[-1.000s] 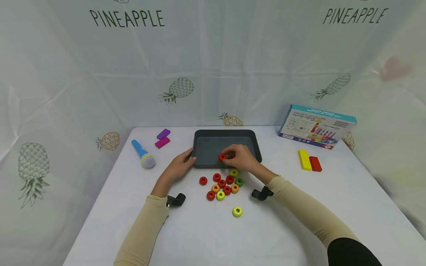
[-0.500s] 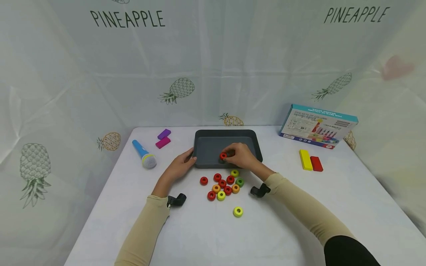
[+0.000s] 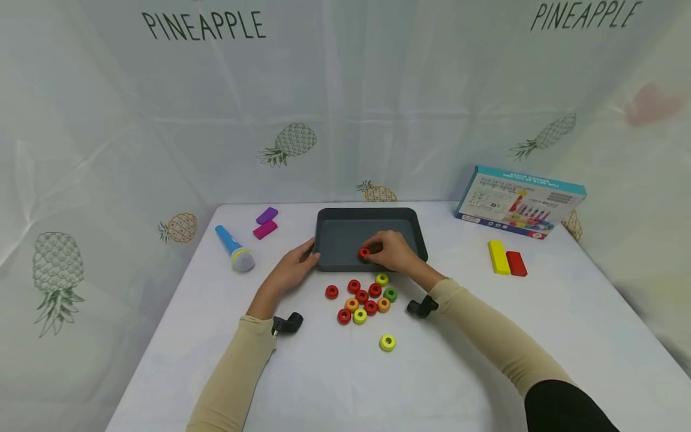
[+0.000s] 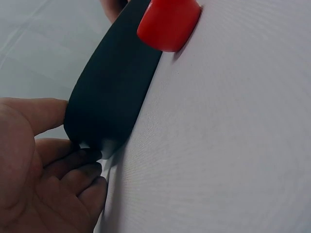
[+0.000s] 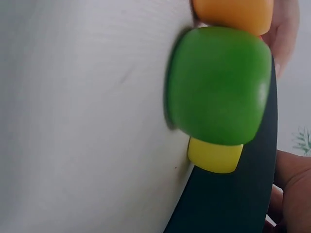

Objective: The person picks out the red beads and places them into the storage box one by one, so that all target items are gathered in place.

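My right hand (image 3: 393, 252) pinches a small red ring-shaped bead (image 3: 364, 253) between thumb and fingers, low over the inside of a dark grey rectangular tray (image 3: 340, 231). At the tray's left front corner, my left hand (image 3: 291, 268) holds the edge. The left wrist view shows this hand's thumb (image 4: 46, 112) against the tray's side, with the other fingers curled at its lower edge. Just in front of the tray lies a loose group of ring beads, among them a red one (image 3: 344, 316), a green one (image 3: 390, 294), an orange one (image 3: 384, 305) and a yellow one (image 3: 360, 316).
One yellow bead (image 3: 387, 342) lies apart, nearer the front. A blue toy microphone (image 3: 234, 248) and purple (image 3: 267, 215) and magenta (image 3: 265, 229) blocks lie at the left. Toward the right are a printed box (image 3: 520, 201), a yellow block (image 3: 499, 257) and a red block (image 3: 516, 264).
The right hand, with the red bead, has shifted very slightly to the right over the tray. The left hand stays at the tray's corner. The head view has tilted slightly.
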A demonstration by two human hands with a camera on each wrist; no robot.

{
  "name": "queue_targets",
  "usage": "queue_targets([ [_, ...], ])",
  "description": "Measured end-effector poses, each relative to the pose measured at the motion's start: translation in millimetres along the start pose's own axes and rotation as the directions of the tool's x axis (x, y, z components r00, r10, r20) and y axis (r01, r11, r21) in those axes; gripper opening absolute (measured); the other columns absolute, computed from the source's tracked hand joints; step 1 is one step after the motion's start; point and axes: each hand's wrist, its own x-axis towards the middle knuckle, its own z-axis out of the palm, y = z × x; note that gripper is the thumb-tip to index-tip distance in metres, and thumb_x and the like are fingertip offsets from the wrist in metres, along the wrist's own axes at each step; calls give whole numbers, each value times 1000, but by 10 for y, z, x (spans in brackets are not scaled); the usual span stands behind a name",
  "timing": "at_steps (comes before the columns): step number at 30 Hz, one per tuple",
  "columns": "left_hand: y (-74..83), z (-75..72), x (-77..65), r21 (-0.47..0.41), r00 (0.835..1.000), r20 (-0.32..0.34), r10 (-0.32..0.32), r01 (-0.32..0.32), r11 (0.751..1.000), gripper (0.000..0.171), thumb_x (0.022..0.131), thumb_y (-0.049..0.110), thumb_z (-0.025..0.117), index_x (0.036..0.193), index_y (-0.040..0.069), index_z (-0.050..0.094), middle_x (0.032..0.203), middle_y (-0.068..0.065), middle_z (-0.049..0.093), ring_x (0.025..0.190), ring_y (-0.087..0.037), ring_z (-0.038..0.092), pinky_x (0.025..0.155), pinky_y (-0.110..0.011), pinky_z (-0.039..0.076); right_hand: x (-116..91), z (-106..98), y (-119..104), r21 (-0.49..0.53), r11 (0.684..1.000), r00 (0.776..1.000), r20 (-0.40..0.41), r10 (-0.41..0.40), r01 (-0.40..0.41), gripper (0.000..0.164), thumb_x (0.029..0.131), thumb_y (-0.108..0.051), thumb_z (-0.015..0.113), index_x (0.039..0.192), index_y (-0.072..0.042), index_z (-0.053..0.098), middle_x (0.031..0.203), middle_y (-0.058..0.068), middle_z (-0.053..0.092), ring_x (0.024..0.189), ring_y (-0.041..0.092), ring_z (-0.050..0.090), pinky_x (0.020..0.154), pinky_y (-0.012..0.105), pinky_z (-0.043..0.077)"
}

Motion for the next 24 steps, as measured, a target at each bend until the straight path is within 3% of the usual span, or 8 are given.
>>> queue_targets([
  [8, 8, 3, 2, 7, 1000, 3, 17, -17, 1000, 64, 106, 40, 49, 162, 20, 26, 167, -7, 30, 155, -32, 26, 126, -52, 25, 21, 5, 28, -72, 996, 999, 18, -50, 51, 26, 86, -10, 80, 112, -6, 78, 106, 9, 74, 91, 18, 68, 79, 32, 60],
  [24, 0, 13, 9, -8, 1000, -3, 23, -23, 1000, 63, 106, 40, 50, 162, 21, 27, 167, -5, 31, 155, -30, 27, 126, -50, 25, 11, -20, -12, -81, 996, 999, 45, -27, 31, 27, 87, -10, 79, 113, -6, 77, 109, 11, 73, 96, 21, 68, 82, 35, 60],
])
